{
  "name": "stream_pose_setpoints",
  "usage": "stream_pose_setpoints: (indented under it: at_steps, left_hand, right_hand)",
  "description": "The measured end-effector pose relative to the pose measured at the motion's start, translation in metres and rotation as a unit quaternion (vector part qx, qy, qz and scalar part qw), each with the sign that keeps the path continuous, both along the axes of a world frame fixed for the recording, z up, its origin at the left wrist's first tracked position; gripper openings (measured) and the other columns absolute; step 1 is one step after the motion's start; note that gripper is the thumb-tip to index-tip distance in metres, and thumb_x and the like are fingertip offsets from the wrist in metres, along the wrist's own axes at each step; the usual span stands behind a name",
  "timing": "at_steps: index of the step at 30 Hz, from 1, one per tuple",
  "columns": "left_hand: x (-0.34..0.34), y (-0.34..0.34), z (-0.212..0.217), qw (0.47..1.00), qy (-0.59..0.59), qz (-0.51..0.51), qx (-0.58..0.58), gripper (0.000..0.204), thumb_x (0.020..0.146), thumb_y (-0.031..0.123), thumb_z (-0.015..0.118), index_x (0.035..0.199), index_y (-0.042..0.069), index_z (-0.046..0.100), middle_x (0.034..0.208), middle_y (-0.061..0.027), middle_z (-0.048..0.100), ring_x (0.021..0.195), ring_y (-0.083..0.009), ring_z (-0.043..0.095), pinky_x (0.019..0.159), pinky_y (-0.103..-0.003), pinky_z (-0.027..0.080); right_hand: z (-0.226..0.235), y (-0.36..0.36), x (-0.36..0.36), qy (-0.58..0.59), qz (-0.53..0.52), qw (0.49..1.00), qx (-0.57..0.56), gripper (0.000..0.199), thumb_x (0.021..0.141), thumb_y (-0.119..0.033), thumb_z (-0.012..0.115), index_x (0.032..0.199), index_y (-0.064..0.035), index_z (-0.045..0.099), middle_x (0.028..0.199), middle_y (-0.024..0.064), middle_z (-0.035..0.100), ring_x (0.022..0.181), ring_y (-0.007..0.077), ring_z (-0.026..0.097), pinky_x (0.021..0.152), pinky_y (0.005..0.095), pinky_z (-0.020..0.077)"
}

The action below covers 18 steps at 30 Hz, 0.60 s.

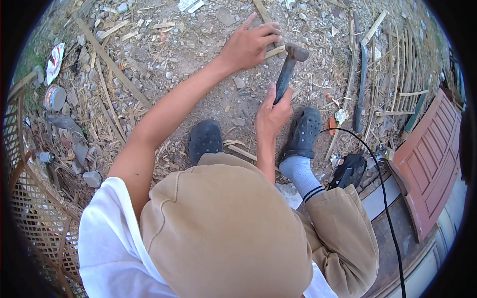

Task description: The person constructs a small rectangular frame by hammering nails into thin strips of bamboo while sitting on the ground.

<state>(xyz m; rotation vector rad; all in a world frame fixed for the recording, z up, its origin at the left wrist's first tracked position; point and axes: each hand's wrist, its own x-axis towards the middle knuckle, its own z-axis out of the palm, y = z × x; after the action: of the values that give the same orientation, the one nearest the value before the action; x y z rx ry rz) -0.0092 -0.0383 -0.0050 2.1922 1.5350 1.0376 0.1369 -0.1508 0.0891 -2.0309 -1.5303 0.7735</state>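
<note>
Clamping a hammer (pixel 285 76), the right hand (pixel 273 115), at five o'clock from the left hand (pixel 250 44), whose grip cannot be determined, could bruise that hand by swinging wide.

- The head camera, left of a side-by-side pair, is looking down from the person's head, its picture standing upright and unmirrored.
- It is facing the ground (pixel 213 107) steeply, with the picture's top pointing ahead of the person.
- A large beige cloth-covered shape (pixel 223 228) is looming nearest the lens, filling the lower middle.
- The left hand (pixel 252 42) and right hand (pixel 274 113) are appearing farther off, in the upper half.
- The fisheye lens is taking in a wide sweep, from a lattice (pixel 37 213) at the left rim to a red-brown panel (pixel 430 154) at the right, while black is rounding off the corners.
</note>
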Motion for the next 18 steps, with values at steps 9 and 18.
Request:
stream_pose_setpoints:
  at_steps: [9,18]
  left_hand:
    - [0.003,-0.001,0.007,0.999,0.024,0.027,0.009,0.041,0.087,0.001,0.063,0.128,0.009,0.064,0.143,-0.0043,0.063,0.128,-0.0254,0.065,0.128,-0.056,0.035]
    - [0.004,0.001,0.002,0.999,0.038,0.016,0.009,0.033,0.089,0.001,0.061,0.121,0.008,0.067,0.142,-0.0040,0.066,0.130,-0.0250,0.065,0.127,-0.057,0.035]
  right_hand:
    - [-0.011,-0.002,-0.002,0.030,-0.037,0.998,0.028,0.024,0.111,-0.019,0.061,0.107,0.0040,0.057,0.066,0.0210,0.061,0.057,0.0364,0.064,0.056,0.0472,0.0447]
    - [-0.010,0.000,-0.003,0.067,-0.087,0.988,0.108,0.027,0.111,-0.020,0.058,0.110,0.0076,0.057,0.071,0.0199,0.063,0.060,0.0321,0.063,0.058,0.0460,0.0462]
